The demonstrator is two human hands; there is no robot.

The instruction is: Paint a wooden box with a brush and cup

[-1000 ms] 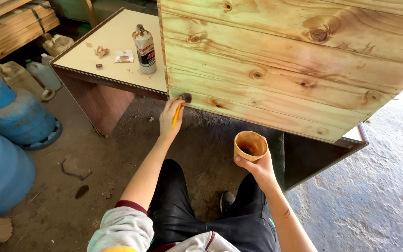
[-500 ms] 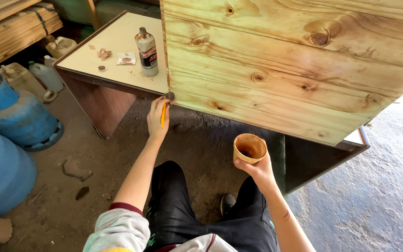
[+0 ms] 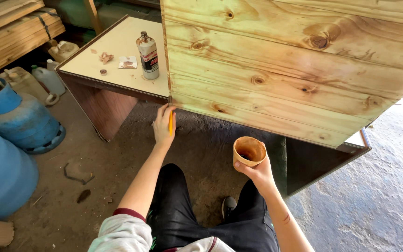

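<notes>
My left hand (image 3: 163,125) grips a thin yellow-handled brush (image 3: 170,120), its tip touching the lower left corner of a large glossy pine board panel (image 3: 281,70). The panel leans over a low table with a cream top (image 3: 117,65). My right hand (image 3: 257,171) holds a small tan cup (image 3: 249,151) with dark liquid inside, below the panel's bottom edge. My black trousers and one shoe show beneath both arms.
A bottle with a red label (image 3: 148,55) stands on the table by the panel's left edge, near small scraps. Blue gas cylinders (image 3: 22,120) stand at the left, with white jugs (image 3: 47,79) and stacked planks (image 3: 10,32) behind. The floor is dirt and concrete.
My left hand has slid the brush leftward along the panel's bottom edge to its lower left corner. The cup in my right hand has stayed about where it was.
</notes>
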